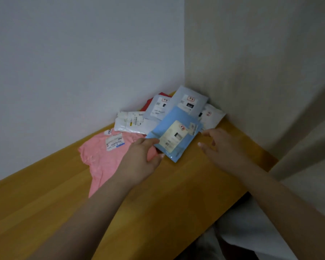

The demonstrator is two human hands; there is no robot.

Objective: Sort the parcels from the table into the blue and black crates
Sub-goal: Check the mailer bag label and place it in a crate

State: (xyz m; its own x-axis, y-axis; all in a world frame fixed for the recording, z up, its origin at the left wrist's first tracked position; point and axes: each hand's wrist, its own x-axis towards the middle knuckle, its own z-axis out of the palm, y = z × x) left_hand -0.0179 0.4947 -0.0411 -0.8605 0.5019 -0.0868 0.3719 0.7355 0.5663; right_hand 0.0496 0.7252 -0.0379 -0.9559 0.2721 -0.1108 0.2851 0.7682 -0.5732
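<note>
The left hand (141,158) pinches the near corner of the blue parcel (174,134), thumb on top and fingers curled beneath. The right hand (218,143) hovers just beside its right edge, fingers spread and holding nothing. The parcel lies atop the pile in the table (176,194) corner, overlapping a pink parcel (101,156). This looks like the pick-up step. Next, lift it free without dragging its neighbours. No crate is in view.
</note>
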